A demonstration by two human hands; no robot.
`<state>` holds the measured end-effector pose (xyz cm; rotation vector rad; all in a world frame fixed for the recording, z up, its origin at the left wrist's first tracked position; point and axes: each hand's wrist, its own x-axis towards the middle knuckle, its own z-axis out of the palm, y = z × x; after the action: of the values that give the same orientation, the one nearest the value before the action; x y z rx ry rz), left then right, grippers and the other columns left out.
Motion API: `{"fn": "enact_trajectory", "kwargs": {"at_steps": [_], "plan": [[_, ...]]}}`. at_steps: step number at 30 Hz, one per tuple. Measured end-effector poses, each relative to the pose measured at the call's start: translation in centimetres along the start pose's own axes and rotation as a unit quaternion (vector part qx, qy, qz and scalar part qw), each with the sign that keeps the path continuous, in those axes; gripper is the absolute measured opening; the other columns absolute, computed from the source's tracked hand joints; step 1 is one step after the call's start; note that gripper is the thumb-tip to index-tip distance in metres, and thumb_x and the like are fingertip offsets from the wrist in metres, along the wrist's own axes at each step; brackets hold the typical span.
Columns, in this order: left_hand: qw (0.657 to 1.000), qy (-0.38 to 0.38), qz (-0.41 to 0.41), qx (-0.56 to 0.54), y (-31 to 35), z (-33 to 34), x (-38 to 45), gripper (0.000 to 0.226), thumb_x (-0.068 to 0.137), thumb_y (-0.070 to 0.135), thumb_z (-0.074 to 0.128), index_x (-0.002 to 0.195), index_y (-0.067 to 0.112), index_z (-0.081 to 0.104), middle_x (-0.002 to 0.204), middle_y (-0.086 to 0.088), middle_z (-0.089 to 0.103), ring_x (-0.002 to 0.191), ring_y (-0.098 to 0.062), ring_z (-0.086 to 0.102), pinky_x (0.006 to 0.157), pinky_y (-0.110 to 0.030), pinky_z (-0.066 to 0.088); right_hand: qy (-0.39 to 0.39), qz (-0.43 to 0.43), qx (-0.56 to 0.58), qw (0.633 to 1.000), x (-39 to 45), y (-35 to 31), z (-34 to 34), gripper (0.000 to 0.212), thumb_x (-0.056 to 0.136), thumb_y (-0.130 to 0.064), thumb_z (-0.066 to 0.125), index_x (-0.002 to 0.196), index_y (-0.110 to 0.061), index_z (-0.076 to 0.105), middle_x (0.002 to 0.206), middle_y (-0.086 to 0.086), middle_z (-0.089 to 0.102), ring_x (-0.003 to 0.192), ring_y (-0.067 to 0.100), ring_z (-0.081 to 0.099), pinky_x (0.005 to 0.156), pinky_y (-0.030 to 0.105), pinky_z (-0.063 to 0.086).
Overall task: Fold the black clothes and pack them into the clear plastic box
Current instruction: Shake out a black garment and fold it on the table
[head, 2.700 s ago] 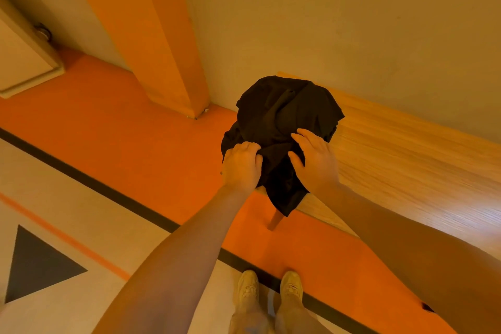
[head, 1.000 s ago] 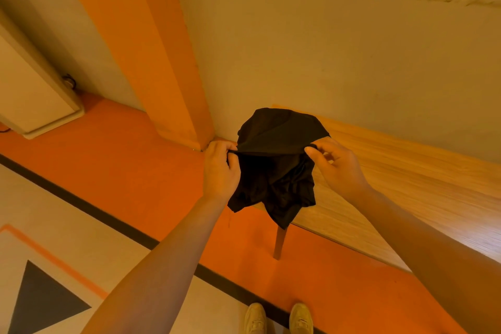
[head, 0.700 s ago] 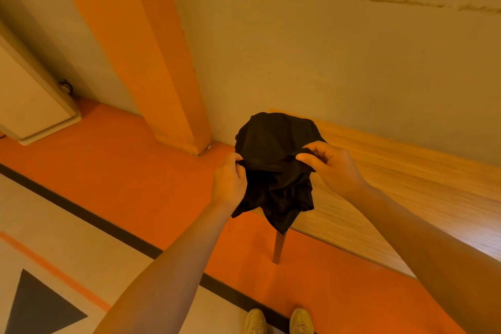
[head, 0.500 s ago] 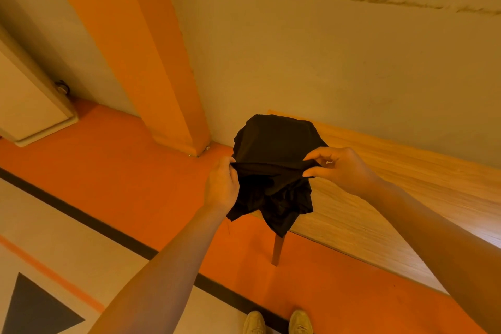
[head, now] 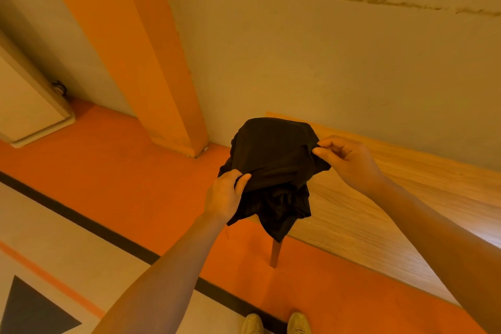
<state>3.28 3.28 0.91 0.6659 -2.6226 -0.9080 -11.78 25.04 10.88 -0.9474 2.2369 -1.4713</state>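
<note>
Black garment is hanging bunched between both hands, above the near-left corner of the wooden table. Nearest the camera, two pale shoes are standing on the orange floor. Left hand is gripping the cloth's lower left edge, fingers curled tight. Right hand is pinching its upper right edge between thumb and forefinger, remaining fingers loosely bent. Farther off, an orange column is meeting the beige wall.

We're standing in what's looking like an indoor hall w/ painted orange floor left of left hand; wooden table under right hand.
</note>
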Motion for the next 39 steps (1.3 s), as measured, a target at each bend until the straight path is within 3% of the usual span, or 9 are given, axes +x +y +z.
{"fn": "enact_trajectory", "kwargs": {"at_steps": [6,10,15,19,22,25,29,35,39], "plan": [[0.998,-0.060,0.021,0.003,-0.9,-0.6,-1.0,0.028,0.086,0.041,0.065,0.080,0.015,0.058,0.074,0.003,0.053,0.065,-0.012,0.051,0.057,-0.028,0.037,0.013,0.016,-0.051,0.998,0.3,0.6,-2.0,0.015,0.087,-0.014,0.066,0.087,-0.029,0.067,0.079,-0.009,0.068,0.064,-0.002,0.061,0.062,0.009,0.047],[0.996,-0.023,0.010,0.082,-0.8,-0.5,-1.1,0.010,0.090,0.021,0.065,0.095,0.014,0.061,0.081,0.002,0.055,0.075,-0.020,0.058,0.061,-0.027,0.038,0.059,0.014,-0.052,0.997,0.1,1.7,-2.1,0.012,0.089,-0.014,0.064,0.091,-0.026,0.066,0.077,-0.003,0.067,0.065,0.001,0.058,0.063,0.015,0.046],[0.980,0.075,-0.094,0.157,-1.2,-1.0,-1.0,0.021,0.090,0.020,0.061,0.110,0.014,0.063,0.105,-0.003,0.063,0.099,-0.024,0.058,0.081,-0.036,0.045,0.172,0.006,-0.008,0.985,0.3,2.2,-2.1,0.009,0.092,-0.013,0.060,0.095,-0.021,0.065,0.078,0.002,0.066,0.070,0.002,0.059,0.065,0.014,0.046],[0.981,0.132,-0.123,0.075,-0.9,-2.2,0.1,0.019,0.092,0.017,0.058,0.111,0.012,0.059,0.092,-0.007,0.064,0.081,-0.027,0.062,0.060,-0.034,0.046,0.229,0.004,0.019,0.973,0.3,2.1,-2.3,0.010,0.094,-0.012,0.059,0.101,-0.015,0.065,0.081,-0.007,0.065,0.074,-0.001,0.060,0.067,0.014,0.048],[0.966,0.158,-0.191,-0.066,-0.1,-2.9,1.3,0.022,0.097,0.008,0.048,0.118,0.010,0.050,0.081,-0.006,0.058,0.055,-0.017,0.051,0.040,-0.018,0.030,0.231,0.000,0.014,0.973,0.4,2.0,-2.2,0.012,0.095,-0.010,0.056,0.099,-0.020,0.063,0.086,-0.012,0.064,0.079,0.003,0.059,0.073,0.019,0.048],[0.955,0.160,-0.196,-0.153,0.9,-3.2,1.6,0.023,0.097,0.002,0.043,0.117,0.012,0.047,0.093,-0.005,0.057,0.060,-0.013,0.048,0.040,-0.013,0.034,0.194,-0.001,-0.012,0.981,0.5,1.8,-2.0,0.018,0.094,-0.009,0.057,0.095,-0.025,0.061,0.089,-0.016,0.062,0.081,0.000,0.057,0.075,0.015,0.045],[0.979,0.094,-0.088,-0.159,3.1,-2.8,1.7,0.019,0.094,0.006,0.050,0.106,0.020,0.054,0.098,0.004,0.061,0.085,-0.012,0.059,0.059,-0.014,0.038,0.068,-0.027,-0.081,0.994,-0.1,1.4,-0.5,0.020,0.089,-0.005,0.062,0.098,-0.023,0.063,0.089,-0.010,0.063,0.079,-0.007,0.056,0.071,0.005,0.042],[0.995,0.045,0.054,-0.077,7.1,-1.5,1.8,0.015,0.088,0.012,0.062,0.100,0.021,0.062,0.081,0.015,0.057,0.075,-0.005,0.058,0.063,-0.024,0.050,-0.123,-0.029,-0.192,0.973,0.2,0.7,4.2,0.043,0.090,-0.016,0.064,0.131,-0.020,0.054,0.088,-0.003,0.065,0.077,0.007,0.061,0.071,0.014,0.047],[0.992,0.058,0.057,-0.098,7.5,-1.4,1.6,0.019,0.086,0.008,0.066,0.102,0.018,0.063,0.085,0.015,0.056,0.080,-0.004,0.057,0.067,-0.016,0.046,-0.036,-0.035,-0.148,0.988,0.6,0.7,6.1,0.023,0.091,-0.013,0.062,0.113,-0.010,0.069,0.097,0.006,0.070,0.081,0.013,0.063,0.070,0.007,0.044]]}}
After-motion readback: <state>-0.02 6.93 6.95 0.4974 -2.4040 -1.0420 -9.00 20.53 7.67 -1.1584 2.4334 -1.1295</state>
